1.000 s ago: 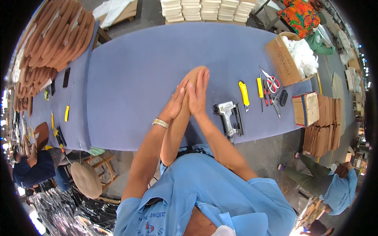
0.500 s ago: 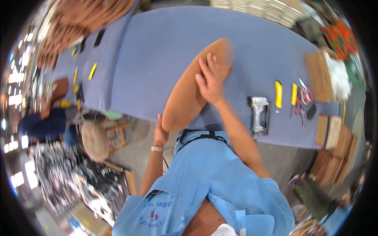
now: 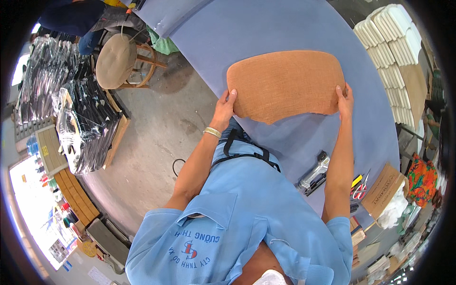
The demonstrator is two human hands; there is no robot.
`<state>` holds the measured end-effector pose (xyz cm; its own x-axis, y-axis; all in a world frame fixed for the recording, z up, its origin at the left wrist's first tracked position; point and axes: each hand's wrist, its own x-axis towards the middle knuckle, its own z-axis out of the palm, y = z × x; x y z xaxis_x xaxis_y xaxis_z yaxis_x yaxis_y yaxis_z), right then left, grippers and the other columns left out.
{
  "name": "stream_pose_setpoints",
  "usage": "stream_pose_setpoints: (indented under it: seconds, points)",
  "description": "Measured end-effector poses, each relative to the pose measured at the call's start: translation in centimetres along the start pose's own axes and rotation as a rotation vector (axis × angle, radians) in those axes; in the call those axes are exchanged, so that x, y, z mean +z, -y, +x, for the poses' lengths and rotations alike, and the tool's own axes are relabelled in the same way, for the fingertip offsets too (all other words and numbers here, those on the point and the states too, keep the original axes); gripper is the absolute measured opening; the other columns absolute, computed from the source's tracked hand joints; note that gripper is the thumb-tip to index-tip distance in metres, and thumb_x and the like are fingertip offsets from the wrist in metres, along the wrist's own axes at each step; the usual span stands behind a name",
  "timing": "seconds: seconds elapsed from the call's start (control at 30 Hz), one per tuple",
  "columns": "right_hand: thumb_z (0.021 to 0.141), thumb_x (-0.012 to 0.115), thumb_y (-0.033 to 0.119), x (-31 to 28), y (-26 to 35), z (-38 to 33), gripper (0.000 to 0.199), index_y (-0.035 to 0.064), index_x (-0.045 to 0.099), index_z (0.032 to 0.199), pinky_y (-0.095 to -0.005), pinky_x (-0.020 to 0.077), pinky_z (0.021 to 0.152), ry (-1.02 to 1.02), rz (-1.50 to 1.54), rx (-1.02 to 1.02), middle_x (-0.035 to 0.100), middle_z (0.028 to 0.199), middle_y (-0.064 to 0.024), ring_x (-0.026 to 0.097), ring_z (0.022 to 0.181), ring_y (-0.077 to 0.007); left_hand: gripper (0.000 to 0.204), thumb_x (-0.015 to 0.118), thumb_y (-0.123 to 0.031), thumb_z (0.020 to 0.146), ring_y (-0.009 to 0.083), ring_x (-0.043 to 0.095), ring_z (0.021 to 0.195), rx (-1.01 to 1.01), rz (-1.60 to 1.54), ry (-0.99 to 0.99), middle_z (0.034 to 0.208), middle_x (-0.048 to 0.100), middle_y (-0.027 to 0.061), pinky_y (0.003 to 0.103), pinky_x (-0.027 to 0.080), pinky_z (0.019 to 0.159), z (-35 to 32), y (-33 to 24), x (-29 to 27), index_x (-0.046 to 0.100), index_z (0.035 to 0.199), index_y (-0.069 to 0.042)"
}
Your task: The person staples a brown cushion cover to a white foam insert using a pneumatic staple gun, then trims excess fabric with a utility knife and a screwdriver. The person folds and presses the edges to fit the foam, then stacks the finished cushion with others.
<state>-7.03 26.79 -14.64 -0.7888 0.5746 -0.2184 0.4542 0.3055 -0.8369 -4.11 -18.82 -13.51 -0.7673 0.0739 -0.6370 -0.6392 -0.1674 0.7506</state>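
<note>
A tan, fabric-covered seat panel [image 3: 286, 84] with rounded corners lies flat on the blue-grey table [image 3: 266, 28]. My left hand [image 3: 225, 104] grips its near left corner, thumb on top. My right hand [image 3: 345, 99] grips the near right edge. Loose fabric hangs from the panel's near edge, between my hands. A metal watch band [image 3: 212, 132] sits on my left wrist.
A staple gun [image 3: 314, 174] lies on the table by my right elbow, with scissors [image 3: 362, 185] and a cardboard box [image 3: 384, 189] beyond. White foam pads [image 3: 387, 38] are stacked at the far right. A round stool [image 3: 117, 61] and plastic-wrapped stacks [image 3: 80, 123] stand on the floor at left.
The panel, held on edge a second ago, now lies flat on the table with one hand at each near corner. My view has swung round to the left.
</note>
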Motion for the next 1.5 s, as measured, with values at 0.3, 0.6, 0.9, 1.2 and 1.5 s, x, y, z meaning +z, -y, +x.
stream_pose_setpoints:
  seconds: [0.3, 0.6, 0.9, 1.2, 1.5]
  points:
    - [0.105, 0.063, 0.035, -6.9, 6.1, -7.7, 0.042, 0.0038, 0.069, 0.133, -0.0381, 0.0503, 0.101, -0.056, -0.215, -0.128, 0.069, 0.133, -0.0176, 0.065, 0.12, -0.0295, 0.047, 0.043, -0.046, 0.111, 0.0084, 0.059, 0.048, -0.164, -0.098, 0.147, 0.064, 0.064, 0.002, 0.02, 0.048, 0.043, -3.5, -14.9, -0.1, 0.06, 0.141, -0.015]
    - [0.09, 0.078, 0.024, 4.3, 21.5, -15.1, 0.052, 0.0115, 0.066, 0.139, -0.0469, 0.0395, 0.118, 0.173, -0.217, -0.833, 0.056, 0.153, -0.015, 0.05, 0.142, -0.0367, 0.053, 0.036, -0.049, 0.112, 0.0222, 0.069, 0.061, -0.157, -0.186, -0.119, 0.076, 0.071, 0.0139, 0.032, 0.059, 0.057, 1.8, -9.8, -3.1, 0.059, 0.122, -0.002]
    - [0.09, 0.074, 0.026, 15.3, 25.8, -14.3, 0.025, 0.0134, 0.079, 0.112, -0.0477, 0.0548, 0.088, 0.917, -0.319, -0.743, 0.078, 0.103, -0.0147, 0.073, 0.098, -0.0337, 0.054, 0.033, -0.041, 0.114, 0.0258, 0.075, 0.076, -0.035, -0.14, 0.058, 0.087, 0.074, 0.0156, 0.038, 0.063, 0.073, -1.6, -7.9, -3.4, 0.059, 0.136, 0.001]
    - [0.085, 0.082, 0.036, 16.0, 24.2, -16.5, 0.028, 0.0078, 0.08, 0.088, -0.0359, 0.0483, 0.064, 0.959, -0.278, -0.432, 0.073, 0.072, -0.0086, 0.066, 0.068, -0.0201, 0.051, 0.04, -0.033, 0.112, 0.0246, 0.076, 0.091, 0.112, -0.018, 0.066, 0.11, 0.075, 0.0172, 0.036, 0.066, 0.079, -4.9, -7.1, -3.4, 0.06, 0.138, 0.006]
    - [0.087, 0.08, 0.035, 14.9, 21.5, -14.6, 0.028, 0.0074, 0.08, 0.096, -0.0386, 0.0546, 0.072, 0.717, -0.025, -0.468, 0.077, 0.086, -0.0104, 0.071, 0.077, -0.0214, 0.053, 0.047, -0.043, 0.113, 0.022, 0.075, 0.095, 0.483, 0.561, 0.025, 0.108, 0.076, 0.0151, 0.032, 0.057, 0.085, -5.4, -12.3, -0.6, 0.066, 0.137, 0.001]
